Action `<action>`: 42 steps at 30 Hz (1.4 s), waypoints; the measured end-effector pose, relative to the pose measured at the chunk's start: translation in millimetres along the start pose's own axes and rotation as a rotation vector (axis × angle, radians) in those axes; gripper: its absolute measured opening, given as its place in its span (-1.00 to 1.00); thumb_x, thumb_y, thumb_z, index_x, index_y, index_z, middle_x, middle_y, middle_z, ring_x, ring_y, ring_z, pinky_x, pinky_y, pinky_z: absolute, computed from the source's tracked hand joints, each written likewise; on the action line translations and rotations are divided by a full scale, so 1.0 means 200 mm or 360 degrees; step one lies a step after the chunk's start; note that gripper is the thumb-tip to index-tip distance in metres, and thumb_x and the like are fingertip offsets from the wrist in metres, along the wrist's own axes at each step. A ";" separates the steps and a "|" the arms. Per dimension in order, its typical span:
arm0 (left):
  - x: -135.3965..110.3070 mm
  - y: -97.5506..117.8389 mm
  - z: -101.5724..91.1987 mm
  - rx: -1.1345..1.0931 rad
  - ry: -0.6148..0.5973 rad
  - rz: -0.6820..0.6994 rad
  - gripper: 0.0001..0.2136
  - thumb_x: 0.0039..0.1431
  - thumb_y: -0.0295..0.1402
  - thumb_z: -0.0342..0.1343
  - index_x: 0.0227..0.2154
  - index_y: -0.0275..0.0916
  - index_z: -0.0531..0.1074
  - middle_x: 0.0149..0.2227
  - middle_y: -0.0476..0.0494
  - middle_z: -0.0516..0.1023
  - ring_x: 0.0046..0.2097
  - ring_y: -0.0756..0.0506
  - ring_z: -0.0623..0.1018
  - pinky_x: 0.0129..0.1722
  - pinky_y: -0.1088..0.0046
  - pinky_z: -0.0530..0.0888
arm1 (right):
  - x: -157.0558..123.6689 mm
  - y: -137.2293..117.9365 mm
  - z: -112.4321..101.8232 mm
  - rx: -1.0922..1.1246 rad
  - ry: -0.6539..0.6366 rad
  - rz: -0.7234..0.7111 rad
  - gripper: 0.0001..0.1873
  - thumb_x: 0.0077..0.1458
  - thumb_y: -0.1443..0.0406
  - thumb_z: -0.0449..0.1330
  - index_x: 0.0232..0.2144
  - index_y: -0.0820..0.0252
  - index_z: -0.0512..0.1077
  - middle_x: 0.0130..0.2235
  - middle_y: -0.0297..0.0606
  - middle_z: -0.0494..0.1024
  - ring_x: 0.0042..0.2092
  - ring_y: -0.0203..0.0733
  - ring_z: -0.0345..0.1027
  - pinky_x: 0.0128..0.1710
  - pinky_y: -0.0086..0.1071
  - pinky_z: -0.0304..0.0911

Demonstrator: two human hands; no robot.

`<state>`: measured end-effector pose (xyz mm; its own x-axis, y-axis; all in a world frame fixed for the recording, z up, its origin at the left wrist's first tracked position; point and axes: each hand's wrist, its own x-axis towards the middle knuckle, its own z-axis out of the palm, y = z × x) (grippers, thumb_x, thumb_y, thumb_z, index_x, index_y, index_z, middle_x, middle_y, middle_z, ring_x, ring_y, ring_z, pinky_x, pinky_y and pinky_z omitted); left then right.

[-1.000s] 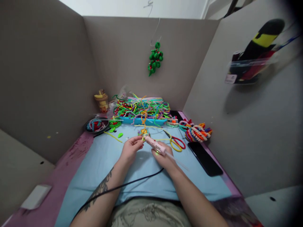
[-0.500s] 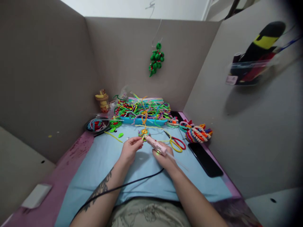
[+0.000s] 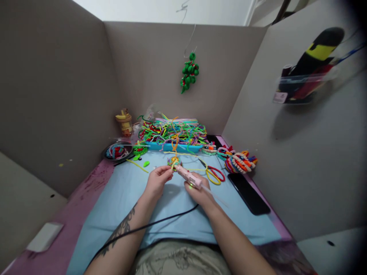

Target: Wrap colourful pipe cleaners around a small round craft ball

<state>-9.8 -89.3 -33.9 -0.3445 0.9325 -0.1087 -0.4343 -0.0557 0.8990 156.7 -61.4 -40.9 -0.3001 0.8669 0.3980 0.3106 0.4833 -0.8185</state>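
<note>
My right hand (image 3: pixel 201 190) is wrapped round a pink glue gun (image 3: pixel 189 177), with a clear glue stick jutting from its back end and a small green light glowing underneath. The gun's nozzle points up and left, at a small round multicoloured pipe-cleaner piece (image 3: pixel 174 161) lying on the light blue cloth. Beside that piece, my left hand (image 3: pixel 160 179) pinches a thin yellow pipe cleaner (image 3: pixel 173 165) at its near edge. Whether the nozzle touches the piece is too small to tell. A black cord (image 3: pixel 160 220) runs across my left forearm toward the gun.
Behind the hands, a blue tray (image 3: pixel 183 147) is heaped with colourful pipe cleaners. Red-and-yellow scissors (image 3: pixel 213 175) and a black phone (image 3: pixel 249 193) lie to the right, near finished pipe-cleaner pieces (image 3: pixel 241 161). At left stand a dark round dish (image 3: pixel 128 152) and a lidded cup (image 3: pixel 124 124).
The hands and glue gun stay almost in place. The gun's tip has shifted very slightly left at the round piece.
</note>
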 end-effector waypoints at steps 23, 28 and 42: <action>0.00 0.01 0.00 0.0012 -0.0027 0.0003 -0.70 -0.34 -0.30 0.39 -0.46 -0.31 0.53 -0.55 -0.02 0.52 -0.50 0.05 0.43 -0.42 0.52 0.37 | 0.00 -0.03 0.00 -0.0046 -0.0003 -0.0016 -0.90 -0.18 0.39 0.06 -0.54 0.19 0.37 -0.51 -0.35 0.42 -0.46 -0.26 0.27 -0.42 -0.43 0.17; -0.01 0.00 0.00 0.0003 -0.0048 -0.0012 -0.71 -0.32 -0.30 0.39 -0.45 -0.29 0.53 -0.54 -0.03 0.52 -0.49 0.05 0.44 -0.42 0.52 0.37 | 0.00 -0.02 0.01 -0.0067 0.0004 -0.0014 -0.89 -0.15 0.38 0.06 -0.50 0.19 0.38 -0.49 -0.35 0.42 -0.45 -0.25 0.28 -0.41 -0.43 0.17; -0.01 0.00 0.00 0.0012 -0.0050 -0.0006 -0.70 -0.32 -0.29 0.39 -0.46 -0.31 0.53 -0.53 -0.05 0.53 -0.48 0.04 0.45 -0.39 0.51 0.38 | 0.01 -0.01 0.01 -0.0072 -0.0028 -0.0012 -0.88 -0.13 0.36 0.08 -0.46 0.19 0.41 -0.47 -0.33 0.45 -0.42 -0.24 0.31 -0.39 -0.43 0.20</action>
<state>-9.7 -90.5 -33.3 -0.3163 0.9435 -0.0989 -0.4293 -0.0494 0.9018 154.1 -61.4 -40.2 -0.3183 0.8611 0.3964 0.3487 0.4952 -0.7957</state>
